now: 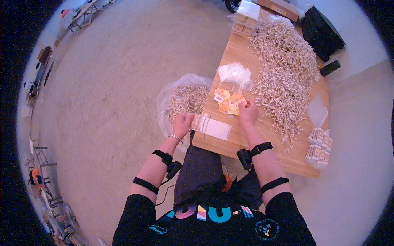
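Stick-strewn wooden table (236,53) (bare concrete floor (115,74))

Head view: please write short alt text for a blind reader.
A seated person's left hand holds a bundle of white cotton swabs at a wooden table, while the right hand touches small orange paper labels beside a large swab heap.

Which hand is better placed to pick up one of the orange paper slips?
Right. The right hand is already touching the orange slips, while the left hand holds a swab bundle.
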Demonstrator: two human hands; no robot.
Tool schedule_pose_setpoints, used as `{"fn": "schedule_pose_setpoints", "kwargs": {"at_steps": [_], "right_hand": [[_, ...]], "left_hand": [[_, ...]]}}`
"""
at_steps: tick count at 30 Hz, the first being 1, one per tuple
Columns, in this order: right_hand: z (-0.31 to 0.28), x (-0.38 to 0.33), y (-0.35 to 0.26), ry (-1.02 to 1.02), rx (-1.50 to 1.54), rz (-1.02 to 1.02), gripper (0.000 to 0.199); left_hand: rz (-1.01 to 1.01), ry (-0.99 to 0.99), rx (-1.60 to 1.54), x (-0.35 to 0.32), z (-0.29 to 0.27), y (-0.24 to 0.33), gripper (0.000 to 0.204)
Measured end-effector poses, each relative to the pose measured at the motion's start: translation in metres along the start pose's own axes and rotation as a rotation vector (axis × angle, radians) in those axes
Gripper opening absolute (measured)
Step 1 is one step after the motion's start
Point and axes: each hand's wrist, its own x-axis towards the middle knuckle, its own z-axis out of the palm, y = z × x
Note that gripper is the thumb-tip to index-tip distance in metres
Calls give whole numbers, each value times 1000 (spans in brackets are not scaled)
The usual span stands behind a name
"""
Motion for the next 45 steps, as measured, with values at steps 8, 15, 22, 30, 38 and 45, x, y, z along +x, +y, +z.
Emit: {"fn": "schedule_pose_setpoints", "kwargs": {"at_steps": [8,15,22,30,38,45], "right_hand": [[-10,15,14,93,-132,-135,17],[-18,-3,15,-128,299,-56,19],[9,-63,-30,-803,330,189,14],[34,-66,-31,-692,80,54,17],[33,-59,-38,-750,17,85,16],[33,-56,-44,-907,-209,-29,17]], "left_hand": [[-3,-1,-27,-1,-3,9,38],[-12,-5,63,-6,-7,32,39],[-84,-11,29,-10,-15,35,38],[-7,69,9,-12,-12,35,34],[9,84,1,-10,-8,28,37],[28,77,11,-10,-6,30,37]]}}
